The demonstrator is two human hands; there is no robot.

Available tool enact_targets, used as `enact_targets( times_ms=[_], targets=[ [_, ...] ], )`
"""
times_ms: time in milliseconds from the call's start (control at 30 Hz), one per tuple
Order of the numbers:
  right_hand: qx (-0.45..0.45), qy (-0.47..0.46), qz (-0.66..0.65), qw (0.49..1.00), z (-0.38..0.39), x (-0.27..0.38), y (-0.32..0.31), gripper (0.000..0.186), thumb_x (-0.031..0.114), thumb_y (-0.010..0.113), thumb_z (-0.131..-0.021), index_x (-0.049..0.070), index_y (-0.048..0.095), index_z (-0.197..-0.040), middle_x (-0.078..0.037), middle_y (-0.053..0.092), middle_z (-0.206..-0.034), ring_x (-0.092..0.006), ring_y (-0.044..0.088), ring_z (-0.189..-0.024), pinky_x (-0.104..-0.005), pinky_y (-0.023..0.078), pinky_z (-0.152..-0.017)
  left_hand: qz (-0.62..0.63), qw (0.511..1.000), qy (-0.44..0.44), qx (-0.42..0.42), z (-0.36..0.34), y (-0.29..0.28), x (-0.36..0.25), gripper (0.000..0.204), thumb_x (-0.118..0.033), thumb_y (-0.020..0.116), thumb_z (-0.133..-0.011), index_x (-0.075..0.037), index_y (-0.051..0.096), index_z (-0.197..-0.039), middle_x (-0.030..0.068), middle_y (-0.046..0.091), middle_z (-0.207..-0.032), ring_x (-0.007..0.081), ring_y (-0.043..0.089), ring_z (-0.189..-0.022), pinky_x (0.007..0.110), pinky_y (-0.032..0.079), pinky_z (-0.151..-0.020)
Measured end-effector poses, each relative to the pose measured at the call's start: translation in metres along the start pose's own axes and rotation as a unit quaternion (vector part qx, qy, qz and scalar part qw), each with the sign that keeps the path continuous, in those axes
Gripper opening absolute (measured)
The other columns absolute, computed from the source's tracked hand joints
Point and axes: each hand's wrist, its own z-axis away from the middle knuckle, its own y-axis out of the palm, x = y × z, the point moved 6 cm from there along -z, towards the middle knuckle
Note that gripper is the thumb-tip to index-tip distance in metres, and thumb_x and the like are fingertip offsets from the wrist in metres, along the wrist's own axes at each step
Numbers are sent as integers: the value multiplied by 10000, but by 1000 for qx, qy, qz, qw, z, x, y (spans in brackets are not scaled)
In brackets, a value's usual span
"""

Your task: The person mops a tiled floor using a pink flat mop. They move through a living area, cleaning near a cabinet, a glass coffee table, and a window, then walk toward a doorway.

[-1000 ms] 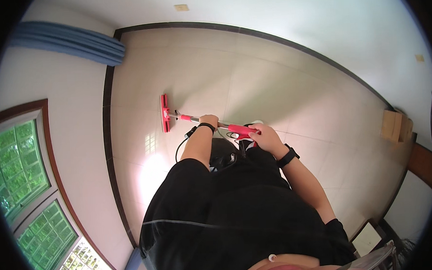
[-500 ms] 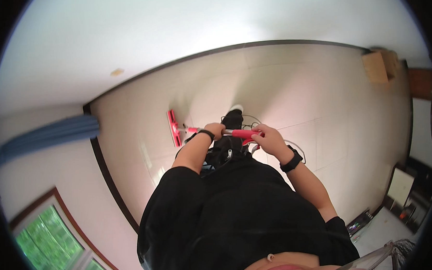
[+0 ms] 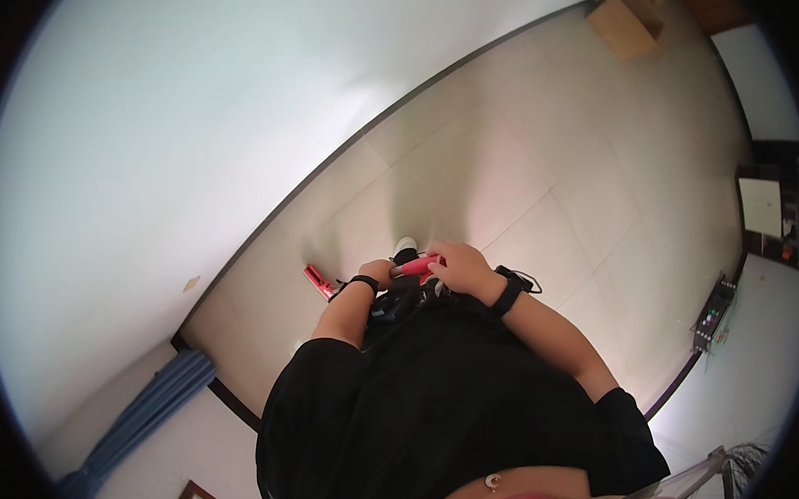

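Note:
A mop with a slim metal pole, a red grip [image 3: 415, 266] and a narrow red-and-black head [image 3: 317, 281] is held low in front of my body. My left hand [image 3: 379, 271] is wrapped round the pole just left of the red grip. At the right end of the grip, my right hand [image 3: 459, 268] closes its fingers on the red part. The mop head lies to the left of my hands, near the floor; my left forearm hides the part of the pole beside it. One white shoe [image 3: 405, 245] shows just beyond my hands.
A white wall with a dark skirting [image 3: 342, 148] runs diagonally across the far left. An open cardboard box [image 3: 623, 27] stands at the far right. A blue curtain [image 3: 148, 412] hangs at the near left. A power strip [image 3: 713, 314] with lights lies at the right.
My body has turned, so the wall, curtain and box appear rotated. The mop head has come closer to my hands in view. Both hands keep hold of the mop.

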Motion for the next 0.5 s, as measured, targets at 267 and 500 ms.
enact_targets(
  times_ms=[267, 500],
  targets=[
    [-62, 31, -63, 996, -40, -45, -35, 227, 195, 588, -773, 28, 610, -926, -156, 608, -792, -314, 589, -752, -384, 465, -666, -44, 998, 42, 24, -72, -43, -13, 147, -188, 599, -710, -132, 625, -843, 94, 649, -854, 285, 615, -853, 406, 481, -724],
    [-53, 88, -95, 990, -95, -112, -31, 258, 229, 586, -791, 35, 592, -961, -153, 613, -805, -310, 596, -769, -388, 468, -681, -94, 990, 26, 99, -156, -53, -8, 160, -114, 575, -705, -137, 631, -853, 80, 647, -897, 262, 610, -915, 381, 486, -764]
  ],
)
